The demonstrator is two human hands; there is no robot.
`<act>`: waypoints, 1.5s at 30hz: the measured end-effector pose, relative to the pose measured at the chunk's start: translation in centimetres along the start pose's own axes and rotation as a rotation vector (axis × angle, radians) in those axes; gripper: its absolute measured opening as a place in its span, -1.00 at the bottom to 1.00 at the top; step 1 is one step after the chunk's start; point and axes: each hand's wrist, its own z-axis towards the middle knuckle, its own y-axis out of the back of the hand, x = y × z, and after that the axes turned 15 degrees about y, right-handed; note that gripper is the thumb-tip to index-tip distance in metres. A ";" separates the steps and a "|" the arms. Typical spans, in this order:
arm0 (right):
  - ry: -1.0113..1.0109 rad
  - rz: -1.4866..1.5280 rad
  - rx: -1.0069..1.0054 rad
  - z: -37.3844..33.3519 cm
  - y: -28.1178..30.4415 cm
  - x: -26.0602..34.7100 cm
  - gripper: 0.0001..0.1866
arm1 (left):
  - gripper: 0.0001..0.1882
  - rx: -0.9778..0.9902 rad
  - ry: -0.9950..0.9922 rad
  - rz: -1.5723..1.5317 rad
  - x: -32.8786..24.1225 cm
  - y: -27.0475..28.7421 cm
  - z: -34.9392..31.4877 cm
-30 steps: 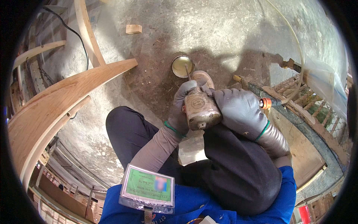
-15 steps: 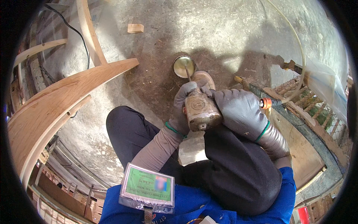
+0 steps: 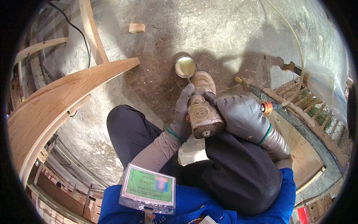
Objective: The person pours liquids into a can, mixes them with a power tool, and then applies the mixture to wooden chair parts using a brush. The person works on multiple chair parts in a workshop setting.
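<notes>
A worn metal air impact wrench (image 3: 205, 115) lies between my hands, over my bent knee, its thin rod pointing away from me. My gloved right hand (image 3: 243, 117) is closed around its grip side, where the orange hose fitting (image 3: 267, 107) comes out. Along the left of the body, my gloved left hand (image 3: 181, 110) holds the tool, fingers reaching forward beside the rod. The rod's far end reaches a small round can (image 3: 185, 66) of pale yellowish stuff on the floor; whether the tip touches it I cannot tell. My shoe (image 3: 204, 83) is beside the can.
Curved wooden frame parts (image 3: 71, 87) stand at the left. A small wood block (image 3: 137, 28) lies on the floor ahead. The pale air hose (image 3: 301, 48) loops at the right, above a metal-edged wooden frame (image 3: 317, 140) with wire mesh. A black cable (image 3: 76, 30) hangs far left.
The tool has drawn back slightly toward me and its rod reaches less far into the can. My left fingers have straightened somewhat along the tool's front.
</notes>
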 end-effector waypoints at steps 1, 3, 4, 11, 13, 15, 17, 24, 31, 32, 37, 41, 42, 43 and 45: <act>0.004 0.005 0.002 0.0 0.2 0.0 -0.84 | -0.70 -0.014 0.000 0.048 -0.8 0.4 0.4; 0.007 0.008 0.012 0.1 0.5 0.2 -0.84 | -0.70 -0.039 0.000 0.142 -2.4 2.2 1.8; 0.002 0.010 0.019 0.1 0.6 0.2 -0.84 | -0.70 -0.088 -0.035 0.203 -2.8 2.6 2.3; -0.018 -0.049 0.038 -0.4 1.1 0.1 -0.85 | -0.74 -0.152 -0.084 0.188 -3.8 4.7 4.2; -0.019 -0.071 0.022 -0.4 1.0 0.1 -0.86 | -0.75 -0.100 -0.094 0.213 -4.0 5.0 4.3; -0.043 -0.066 0.044 -0.4 1.0 0.1 -0.83 | -0.73 -0.080 -0.148 0.308 -4.1 4.8 4.1; -0.088 -0.034 0.100 -0.1 1.2 0.1 -0.76 | -0.72 -0.066 -0.114 0.210 -4.4 4.3 4.0; -0.021 -0.088 -0.007 0.5 0.6 -0.2 -0.82 | -0.72 -0.062 -0.174 0.262 -5.0 5.1 3.6; -0.001 -0.069 -0.010 0.5 0.8 0.0 -0.80 | -0.75 -0.140 -0.136 0.154 -5.4 4.1 2.9; 0.004 -0.067 -0.011 0.6 0.9 0.1 -0.80 | -0.75 -0.149 -0.142 0.154 -5.5 4.4 2.9; 0.022 -0.018 0.041 0.3 1.1 0.4 -0.80 | -0.77 -0.146 -0.145 0.164 -5.4 4.8 2.6; 0.004 -0.002 0.021 0.0 1.0 0.4 -0.80 | -0.75 -0.092 -0.106 0.174 -5.1 4.5 2.2; -0.002 0.005 0.021 0.0 1.2 0.5 -0.80 | -0.74 -0.062 -0.090 0.169 -5.1 4.7 2.1; -0.008 0.013 0.022 -0.1 1.3 0.5 -0.79 | -0.74 -0.052 -0.088 0.176 -5.0 4.6 2.0; -0.010 0.017 0.025 -0.3 1.4 0.5 -0.79 | -0.73 -0.033 -0.084 0.190 -4.7 4.5 1.6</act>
